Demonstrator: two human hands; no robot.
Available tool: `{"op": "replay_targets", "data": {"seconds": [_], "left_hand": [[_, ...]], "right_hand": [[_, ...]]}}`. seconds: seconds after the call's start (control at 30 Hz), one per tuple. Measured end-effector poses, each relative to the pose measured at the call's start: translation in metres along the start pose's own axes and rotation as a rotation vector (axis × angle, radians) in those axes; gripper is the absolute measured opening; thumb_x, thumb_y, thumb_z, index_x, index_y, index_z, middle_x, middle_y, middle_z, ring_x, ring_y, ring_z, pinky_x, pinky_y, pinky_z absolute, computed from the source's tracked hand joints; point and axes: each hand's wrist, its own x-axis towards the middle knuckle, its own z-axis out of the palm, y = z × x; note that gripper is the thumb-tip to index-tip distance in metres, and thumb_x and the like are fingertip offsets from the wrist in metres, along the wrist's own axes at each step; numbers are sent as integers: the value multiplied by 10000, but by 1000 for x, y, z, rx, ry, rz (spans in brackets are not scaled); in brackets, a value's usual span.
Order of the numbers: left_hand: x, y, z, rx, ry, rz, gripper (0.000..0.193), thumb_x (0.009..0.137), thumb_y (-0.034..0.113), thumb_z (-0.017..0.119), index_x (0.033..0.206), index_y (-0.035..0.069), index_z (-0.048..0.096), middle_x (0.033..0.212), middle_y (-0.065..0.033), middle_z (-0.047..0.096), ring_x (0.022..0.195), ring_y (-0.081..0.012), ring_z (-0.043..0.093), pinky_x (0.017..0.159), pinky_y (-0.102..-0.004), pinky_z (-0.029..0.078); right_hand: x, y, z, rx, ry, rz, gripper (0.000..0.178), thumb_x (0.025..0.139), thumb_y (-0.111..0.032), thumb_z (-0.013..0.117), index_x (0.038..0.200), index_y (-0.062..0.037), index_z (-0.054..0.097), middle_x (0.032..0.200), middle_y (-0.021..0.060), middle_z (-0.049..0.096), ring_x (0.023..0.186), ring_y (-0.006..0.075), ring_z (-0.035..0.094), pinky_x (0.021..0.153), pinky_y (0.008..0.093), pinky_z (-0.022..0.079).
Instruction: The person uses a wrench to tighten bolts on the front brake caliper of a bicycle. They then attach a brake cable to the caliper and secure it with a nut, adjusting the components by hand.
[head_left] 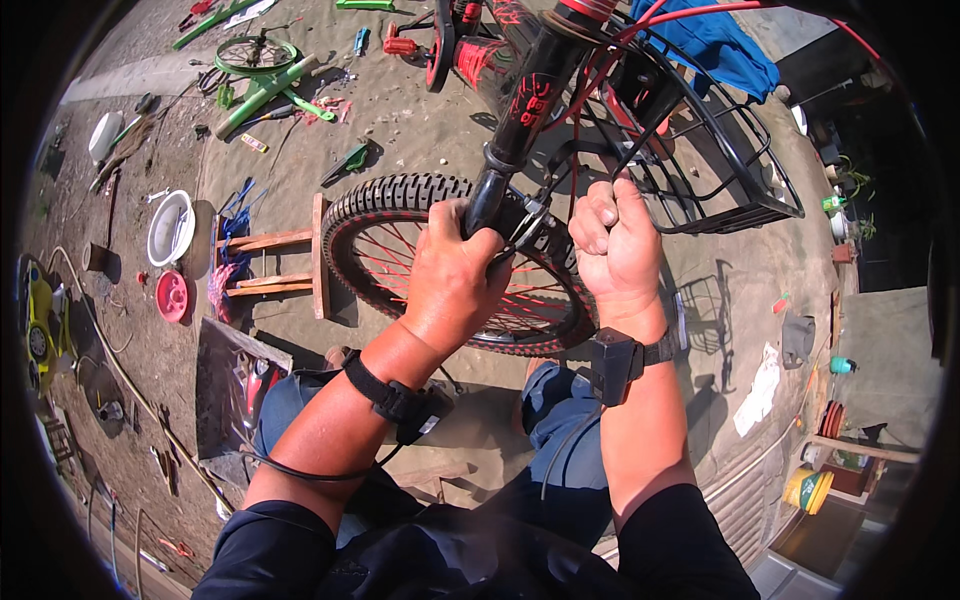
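Note:
A black and red bicycle stands before me, its front wheel (pixel 385 200) with red spokes and a knobby tyre turned sideways. My left hand (pixel 455 270) is closed around the lower part of the black fork (pixel 490 195), beside the rim brake (pixel 530 220); some fingers are hidden behind it. Just right of the brake, my right hand (pixel 617 240) is curled with thumb and fingers pressed together. Whatever it pinches, perhaps a thin cable, cannot be made out. Red cables (pixel 577 130) run down between the fork and the black wire basket (pixel 735 170).
A small wooden stool (pixel 318 255) lies left of the wheel. Farther left are a white basin (pixel 171 228) and a pink bowl (pixel 172 296). Green frame parts (pixel 265 95) lie at the upper left. An open box (pixel 228 375) stands by my left leg; a yellow bucket (pixel 806 491) sits at the lower right.

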Motion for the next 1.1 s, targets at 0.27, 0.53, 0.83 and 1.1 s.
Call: {"op": "replay_targets", "data": {"seconds": [0.27,0.53,0.83,1.1], "left_hand": [[0,-1,0,9,8,-2,286,745,69,803,946,56,601,1163,-242,492,988,-430,577,808,-462,524],[0,-2,-2,5,-12,6,284,751,76,803,948,53,600,1158,-245,498,990,-431,578,808,-464,522],[1,-2,-4,0,-37,3,271,758,86,809,932,51,605,1155,-242,497,981,-427,582,791,-462,529],[1,-1,-3,-2,-59,3,267,745,69,813,928,67,619,1172,-237,486,973,-417,588,773,-456,543]], "right_hand": [[-11,9,29,-167,214,-113,422,1071,-373,445,719,-142,417,635,-41,349,496,82,300,494,252,268],[-13,9,36,-121,269,-115,402,1061,-329,439,706,-142,409,623,-42,338,489,83,308,495,253,273],[-2,4,19,-95,181,-79,368,1055,-298,418,726,-132,431,645,-37,389,479,90,328,485,263,283],[17,-22,4,37,197,160,281,1018,-300,470,808,-115,457,658,-1,417,474,111,357,487,273,291]]}}
